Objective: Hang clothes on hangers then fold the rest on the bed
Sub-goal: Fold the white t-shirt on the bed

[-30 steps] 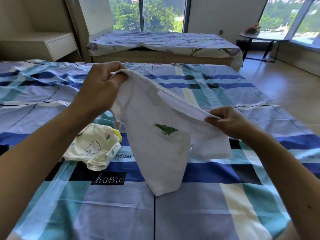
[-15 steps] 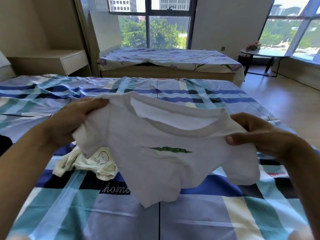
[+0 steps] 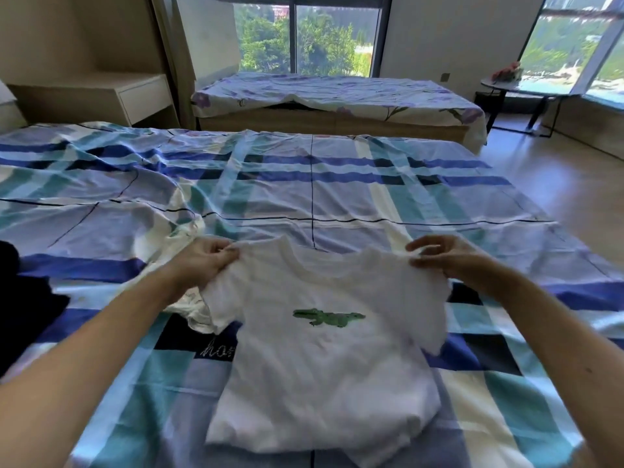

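Both bare forearms reach forward from the lower corners of the frame. The left hand (image 3: 206, 261) sits left of centre, fingers pinched closed; the right hand (image 3: 449, 258), right of centre, pinches with thumb and curled fingers.

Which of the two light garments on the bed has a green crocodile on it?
The white T-shirt held at the shoulders; the cream printed garment lies crumpled beside it.

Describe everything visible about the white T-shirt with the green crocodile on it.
The white T-shirt is small and short-sleeved, of soft, knit-looking fabric, with a round neckline and a green crocodile print on the chest. It lies front-up and mostly flat on the plaid bedsheet, neckline away from the camera, hem rumpled. The left hand pinches one shoulder and the right hand the other. Its left sleeve overlaps a crumpled pale printed garment.
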Demonstrator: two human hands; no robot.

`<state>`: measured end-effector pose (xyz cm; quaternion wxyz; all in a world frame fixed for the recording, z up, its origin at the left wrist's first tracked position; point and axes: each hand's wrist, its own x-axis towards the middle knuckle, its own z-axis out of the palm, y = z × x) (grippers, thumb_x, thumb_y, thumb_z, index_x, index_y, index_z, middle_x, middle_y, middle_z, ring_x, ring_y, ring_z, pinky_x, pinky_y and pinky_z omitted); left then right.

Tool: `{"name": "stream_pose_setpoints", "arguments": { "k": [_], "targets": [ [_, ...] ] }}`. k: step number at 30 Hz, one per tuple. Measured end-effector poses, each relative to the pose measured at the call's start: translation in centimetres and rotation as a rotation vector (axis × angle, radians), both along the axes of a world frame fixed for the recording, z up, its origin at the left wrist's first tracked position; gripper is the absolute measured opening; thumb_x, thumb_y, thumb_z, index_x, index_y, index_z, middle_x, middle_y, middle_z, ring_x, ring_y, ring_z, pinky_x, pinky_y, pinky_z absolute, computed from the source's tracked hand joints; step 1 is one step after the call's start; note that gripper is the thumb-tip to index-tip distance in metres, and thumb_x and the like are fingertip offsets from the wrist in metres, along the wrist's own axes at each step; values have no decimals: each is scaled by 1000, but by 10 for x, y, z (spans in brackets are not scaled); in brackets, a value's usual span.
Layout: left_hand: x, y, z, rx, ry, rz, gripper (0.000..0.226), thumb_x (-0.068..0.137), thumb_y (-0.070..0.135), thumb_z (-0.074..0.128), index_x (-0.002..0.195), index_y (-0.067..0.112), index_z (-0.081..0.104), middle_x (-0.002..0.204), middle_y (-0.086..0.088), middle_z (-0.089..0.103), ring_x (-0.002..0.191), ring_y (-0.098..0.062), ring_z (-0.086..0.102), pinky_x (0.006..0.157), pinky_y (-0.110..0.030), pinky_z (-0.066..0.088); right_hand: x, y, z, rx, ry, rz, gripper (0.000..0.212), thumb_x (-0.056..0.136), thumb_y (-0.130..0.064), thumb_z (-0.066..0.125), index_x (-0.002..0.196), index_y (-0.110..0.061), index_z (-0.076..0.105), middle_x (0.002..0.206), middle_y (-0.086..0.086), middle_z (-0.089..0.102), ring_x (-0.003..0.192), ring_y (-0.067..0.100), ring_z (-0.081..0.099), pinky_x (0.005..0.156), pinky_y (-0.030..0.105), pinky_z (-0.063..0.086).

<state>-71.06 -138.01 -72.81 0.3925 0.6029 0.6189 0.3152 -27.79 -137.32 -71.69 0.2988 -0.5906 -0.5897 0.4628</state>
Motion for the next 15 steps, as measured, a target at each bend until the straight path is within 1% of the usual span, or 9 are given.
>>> {"name": "stream_pose_setpoints", "arguments": {
  "k": [2, 4, 7, 9, 11, 12, 13, 14, 15],
  "targets": [
    [-1, 11, -23, 22, 133, -6, 23, 99, 18, 60, 81, 6, 69, 69, -10, 68, 63, -16, 58, 58, -26, 45, 6, 6, -19, -76, -155, 53, 32, 83, -5, 78, 113, -12, 70, 87, 12, 68, 76, 21, 65, 62, 22, 54],
    [-1, 19, -34, 76, 241, -6, 18, 97, 19, 62, 84, 11, 72, 79, -9, 72, 70, -19, 62, 68, -32, 48, 11, 12, -30, -116, -271, 107, 37, 82, 1, 78, 116, -9, 69, 85, 12, 67, 71, 18, 63, 59, 19, 52],
    [4, 33, -35, 204, 271, 36, 18, 95, 18, 65, 77, 15, 69, 72, 0, 67, 69, -14, 56, 65, -29, 43, 13, 22, -38, -49, -325, 73, 32, 81, 1, 78, 110, -10, 72, 87, 12, 67, 72, 18, 61, 61, 17, 49],
    [10, 44, -33, 308, 276, 102, 21, 94, 19, 67, 73, 19, 66, 69, 2, 64, 70, -14, 56, 63, -28, 40, 13, 29, -40, 71, -250, -33, 30, 80, 2, 78, 101, -18, 72, 93, 17, 66, 75, 20, 59, 66, 21, 49],
    [14, 59, -34, 391, 281, 195, 15, 93, 19, 67, 79, 15, 67, 76, -3, 68, 78, -22, 64, 69, -30, 44, 12, 36, -42, 224, -126, -202, 33, 81, -1, 79, 101, -25, 69, 98, 17, 64, 79, 22, 58, 70, 28, 49],
    [15, 64, -35, 417, 307, 254, 8, 93, 20, 67, 88, 13, 68, 85, -7, 70, 86, -28, 66, 74, -33, 46, 11, 38, -43, 280, -100, -285, 34, 83, -4, 79, 107, -25, 67, 100, 14, 64, 82, 21, 58, 71, 28, 49],
    [17, 65, -35, 436, 380, 315, 12, 91, 22, 68, 99, 14, 67, 96, -9, 70, 95, -31, 65, 81, -38, 47, 11, 40, -45, 297, -57, -346, 38, 85, -8, 78, 117, -23, 64, 101, 10, 63, 84, 20, 59, 71, 27, 50],
    [21, 64, -36, 456, 504, 344, 21, 90, 24, 68, 108, 15, 64, 106, -10, 66, 103, -34, 62, 87, -43, 45, 13, 42, -47, 261, -8, -389, 47, 86, -11, 77, 128, -21, 59, 103, 9, 62, 88, 21, 61, 72, 27, 52],
    [28, 60, -35, 508, 602, 326, 28, 89, 25, 69, 113, 16, 61, 112, -12, 63, 107, -36, 58, 90, -47, 44, 14, 42, -50, 183, 41, -400, 59, 86, -15, 78, 138, -20, 50, 109, 11, 63, 94, 24, 63, 76, 32, 55]
  ]
}}
